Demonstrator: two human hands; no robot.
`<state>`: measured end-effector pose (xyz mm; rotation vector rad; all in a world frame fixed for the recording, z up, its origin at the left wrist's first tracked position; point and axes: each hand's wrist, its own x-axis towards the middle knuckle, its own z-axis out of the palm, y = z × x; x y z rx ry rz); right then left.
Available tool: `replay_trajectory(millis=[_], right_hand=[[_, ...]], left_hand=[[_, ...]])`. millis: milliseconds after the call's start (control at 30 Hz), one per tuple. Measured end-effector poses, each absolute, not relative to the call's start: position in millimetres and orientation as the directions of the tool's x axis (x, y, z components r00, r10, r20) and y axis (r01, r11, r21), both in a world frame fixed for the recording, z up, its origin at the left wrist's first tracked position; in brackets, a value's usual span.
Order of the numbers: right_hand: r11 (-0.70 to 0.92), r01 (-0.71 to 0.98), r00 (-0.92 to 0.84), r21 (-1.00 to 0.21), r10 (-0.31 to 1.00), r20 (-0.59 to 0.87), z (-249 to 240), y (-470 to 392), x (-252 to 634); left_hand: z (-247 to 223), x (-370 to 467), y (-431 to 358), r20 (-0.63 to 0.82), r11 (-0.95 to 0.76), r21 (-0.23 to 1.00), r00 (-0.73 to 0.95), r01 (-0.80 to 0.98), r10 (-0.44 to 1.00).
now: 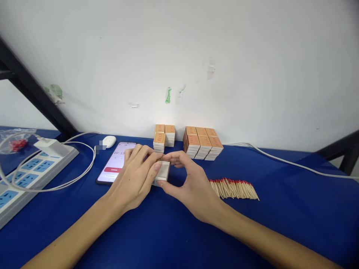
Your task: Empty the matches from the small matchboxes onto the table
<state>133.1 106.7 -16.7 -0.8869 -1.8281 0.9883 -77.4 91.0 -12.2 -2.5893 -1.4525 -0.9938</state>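
Note:
A small pale matchbox [162,172] rests low over the blue table between my two hands, its light grey-white top face showing. My left hand [137,173] grips its left side, the thumb lying across the top edge. From the right, my right hand [193,183] curls round it, thumb at the near end and fingertips at the far end. The fingers hide part of the box, so I cannot tell whether it is one box or several stacked. A pile of red-headed matches [234,188] lies right of my right hand.
Orange-topped matchboxes stand stacked by the wall: a small group [159,139] and a larger block [203,144]. On the left lie a phone [113,164] with a running timer, a white earphone case [109,141] and a power strip [36,168] with cables.

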Motion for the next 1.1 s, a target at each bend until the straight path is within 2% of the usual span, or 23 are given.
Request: replay_trajectory(millis=[333,500,767,900,1100], right_hand=[[0.417,0.177,-0.366,-0.892,0.869,0.333,-14,103,135],[0.407,0.173,-0.366,-0.897,0.872,0.325,-15,102,132],[0.409,0.160,-0.369,-0.898,0.869,0.330,-16,101,128],[0.408,0.159,-0.368,-0.899,0.869,0.329,-17,101,127],[0.417,0.150,-0.375,-0.896,0.863,0.339,-20,103,126]], left_hand=[[-17,-80,95,0.565,-0.555,0.352,0.302,0.754,0.768],[-16,-73,90,0.550,-0.518,0.487,0.213,0.704,0.807],[-23,-59,88,0.469,-0.365,0.776,-0.083,0.514,0.879],[-30,-58,94,0.441,-0.338,0.838,-0.167,0.429,0.882],[-34,-55,98,0.452,-0.353,0.856,-0.216,0.379,0.865]])
